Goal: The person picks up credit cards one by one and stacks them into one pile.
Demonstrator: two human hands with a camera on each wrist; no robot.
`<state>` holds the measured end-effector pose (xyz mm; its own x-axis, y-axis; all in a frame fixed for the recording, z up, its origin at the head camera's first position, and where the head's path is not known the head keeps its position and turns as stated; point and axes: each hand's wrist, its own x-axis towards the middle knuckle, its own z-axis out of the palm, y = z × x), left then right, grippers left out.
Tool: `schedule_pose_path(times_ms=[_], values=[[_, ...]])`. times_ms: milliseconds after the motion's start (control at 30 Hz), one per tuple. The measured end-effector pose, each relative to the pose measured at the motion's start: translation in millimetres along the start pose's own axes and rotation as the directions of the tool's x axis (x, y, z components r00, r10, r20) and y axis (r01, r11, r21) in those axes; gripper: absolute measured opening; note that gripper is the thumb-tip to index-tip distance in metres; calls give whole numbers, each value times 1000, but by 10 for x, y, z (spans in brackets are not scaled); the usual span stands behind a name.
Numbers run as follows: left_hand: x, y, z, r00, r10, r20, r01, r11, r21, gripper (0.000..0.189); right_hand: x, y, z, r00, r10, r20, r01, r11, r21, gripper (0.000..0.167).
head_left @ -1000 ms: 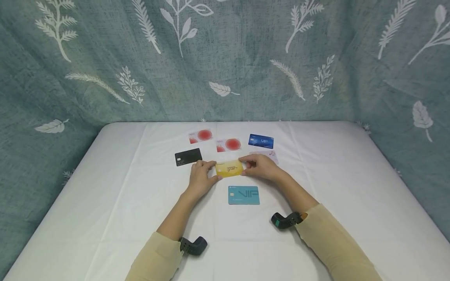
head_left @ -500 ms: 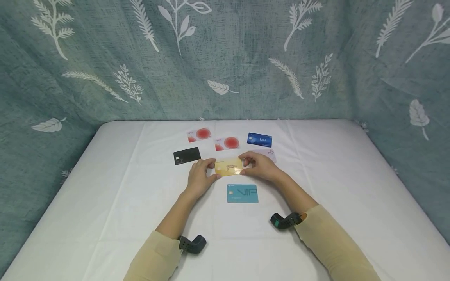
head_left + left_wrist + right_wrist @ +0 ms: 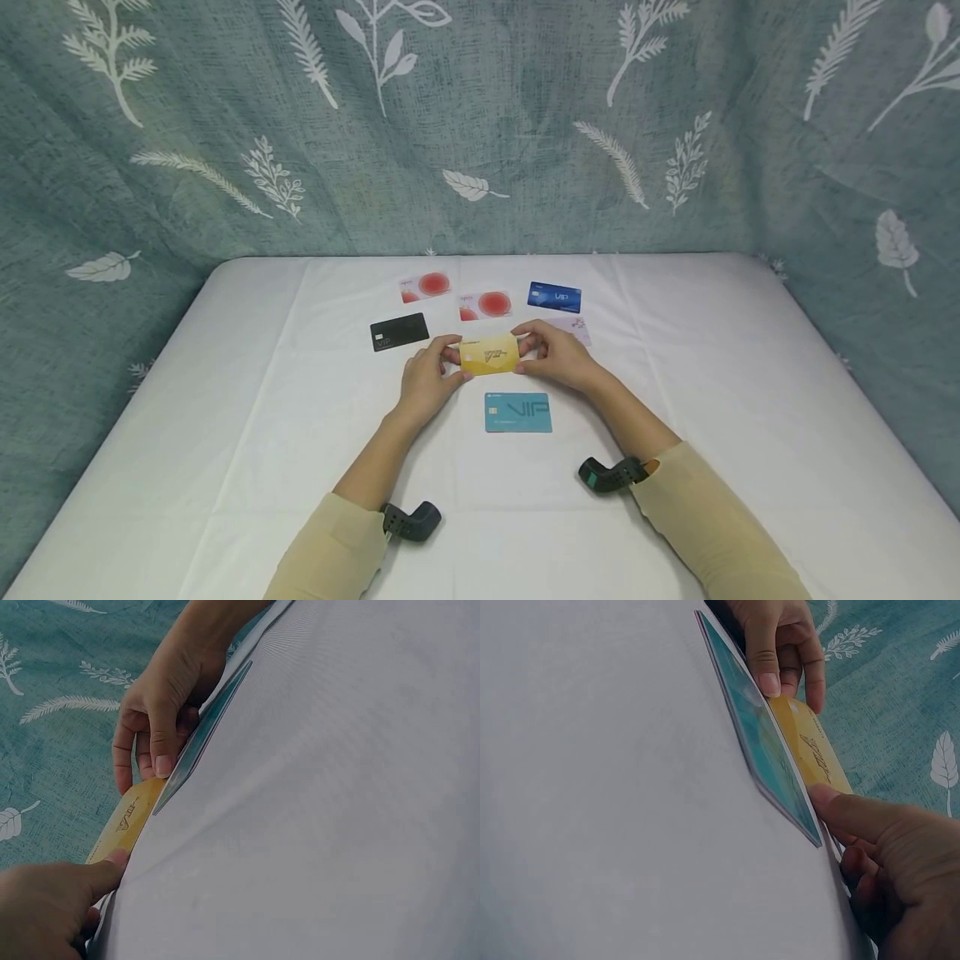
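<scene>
A yellow card (image 3: 489, 355) is held up slightly tilted between both hands, in the middle of the head view. My left hand (image 3: 430, 375) pinches its left end with thumb and fingers. On the other end, my right hand (image 3: 557, 354) pinches it the same way. Both wrist views show the thumbs on the near edge of the yellow card (image 3: 126, 819). Just in front of the hands lies a teal VIP card (image 3: 518, 412); in the right wrist view the edge of this teal card (image 3: 754, 731) looks layered.
On the white-covered table (image 3: 300, 467), beyond the hands, lie a black VIP card (image 3: 399, 332), two red-and-white cards (image 3: 425, 287), and a blue VIP card (image 3: 554, 297). A pale pink card (image 3: 576, 327) is partly hidden by my right hand. A leaf-patterned curtain (image 3: 525, 183) hangs behind.
The yellow card has tilted slightly, and the glare on its face half a second ago has faded. Both hands stay at its ends; the other cards have not moved.
</scene>
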<state>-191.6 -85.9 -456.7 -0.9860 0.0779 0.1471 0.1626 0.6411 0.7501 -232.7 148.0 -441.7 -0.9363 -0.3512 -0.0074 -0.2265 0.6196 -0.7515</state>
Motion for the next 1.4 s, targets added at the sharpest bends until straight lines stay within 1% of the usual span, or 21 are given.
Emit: schedule_pose_path(times_ms=[167, 333, 433, 667, 900, 1067, 1233, 1400], values=[[-9, 7, 5, 1000, -21, 4, 21, 1000, -1, 58, -9, 7, 4, 1000, 8, 4, -9, 1000, 24, 56], [-19, 20, 12, 1000, -11, -2, 11, 1000, 14, 61, -14, -13, -10, 1000, -3, 2, 3, 1000, 27, 64], [-23, 21, 14, 1000, -3, -4, 3, 1000, 25, 62, -15, -22, -14, 1000, -7, 8, 7, 1000, 15, 67], [-19, 13, 6, 1000, 2, 11, -3, 998, 56, 63, -6, -35, 1, 1000, 19, 12, -19, 999, -26, 68], [-24, 16, 3, 1000, -2, 29, 0, 999, 52, 62, -20, -42, -7, 999, -33, 6, 33, 999, -25, 65], [-27, 12, -21, 998, 37, 49, -40, 997, 67, 60, -26, -41, -21, 998, -61, 13, 62, 997, -35, 64], [-23, -10, -35, 994, 85, 61, -91, 992, 92, 60, -23, -38, -28, 997, -66, 25, 68, 996, -58, 62], [-33, -28, -44, 988, 130, 79, -137, 986, 96, 60, -41, -24, -63, 997, -68, 46, 70, 997, -43, 63]])
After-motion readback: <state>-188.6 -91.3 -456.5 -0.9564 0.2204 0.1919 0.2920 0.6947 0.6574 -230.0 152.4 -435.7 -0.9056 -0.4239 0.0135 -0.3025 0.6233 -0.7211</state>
